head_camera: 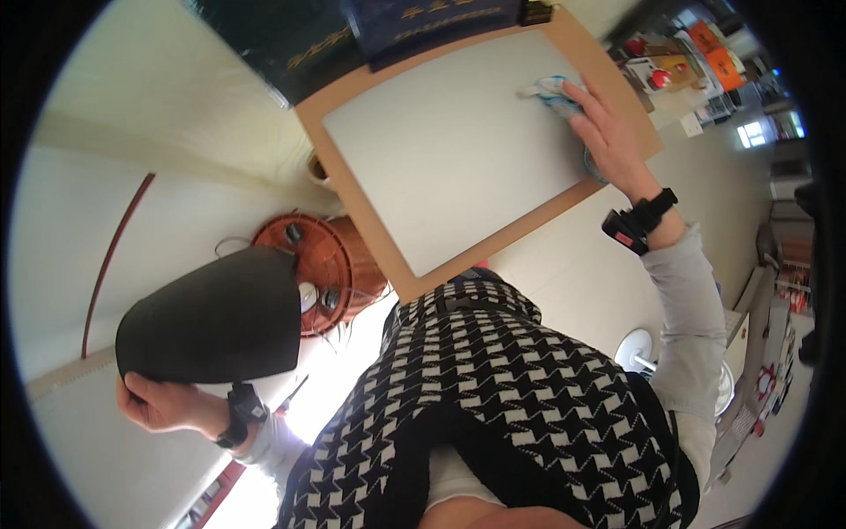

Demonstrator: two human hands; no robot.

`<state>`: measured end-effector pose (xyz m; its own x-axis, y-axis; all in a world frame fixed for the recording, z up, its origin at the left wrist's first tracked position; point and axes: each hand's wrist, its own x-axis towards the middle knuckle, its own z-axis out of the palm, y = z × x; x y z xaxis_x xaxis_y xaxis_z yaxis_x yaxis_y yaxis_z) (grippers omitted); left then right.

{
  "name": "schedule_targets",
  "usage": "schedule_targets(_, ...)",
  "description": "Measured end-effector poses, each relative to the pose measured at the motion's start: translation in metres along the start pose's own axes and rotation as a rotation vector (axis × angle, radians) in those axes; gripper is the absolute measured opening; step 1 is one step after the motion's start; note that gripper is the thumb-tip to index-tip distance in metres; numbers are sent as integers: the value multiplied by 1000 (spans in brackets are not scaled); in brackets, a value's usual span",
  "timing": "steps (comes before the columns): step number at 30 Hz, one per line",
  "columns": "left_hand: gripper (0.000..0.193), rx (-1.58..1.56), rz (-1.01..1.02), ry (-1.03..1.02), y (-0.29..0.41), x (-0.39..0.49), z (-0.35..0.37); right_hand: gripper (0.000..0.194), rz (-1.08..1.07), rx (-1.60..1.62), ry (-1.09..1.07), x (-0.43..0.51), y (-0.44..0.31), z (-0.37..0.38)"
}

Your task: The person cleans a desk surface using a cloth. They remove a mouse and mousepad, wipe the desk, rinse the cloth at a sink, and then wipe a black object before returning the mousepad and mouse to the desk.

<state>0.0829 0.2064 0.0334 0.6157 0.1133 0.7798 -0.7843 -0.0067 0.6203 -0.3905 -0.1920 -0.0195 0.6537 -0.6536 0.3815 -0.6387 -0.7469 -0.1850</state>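
Note:
My left hand [165, 405] grips the edge of a dark, thin mat [215, 317] with a curved end, possibly a mouse pad, and holds it up at the left. A crumpled white and blue cloth [556, 94] lies under the fingers of my right hand [608, 135], which presses it on a smooth silver-grey rectangular panel [443, 159]. That panel, perhaps a closed laptop, rests flat on a tan wooden tabletop [522, 231]. More of the cloth shows beneath my palm; the rest is hidden. Both wrists wear black strapped devices.
Dark folders, one blue [433, 30] and one green [284, 53], with gold writing stand at the table's far edge. A reddish-brown round stand [324, 251] with cables is left of the table. A cluttered surface [694, 66] lies far right, and a white round-based object [633, 347] stands lower right.

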Motion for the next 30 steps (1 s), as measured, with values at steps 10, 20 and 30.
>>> schedule_targets(10,8,101,-84,60,1,-14,-14,51,293,194,-239,97,7,47)
schedule_targets(20,9,35,-61,-22,1,-20,-11,34,-599,489,-524,61,-189,76)
schedule_targets(30,9,-17,-80,-40,6,-22,-4,47,-46,235,-207,-3,-88,9)
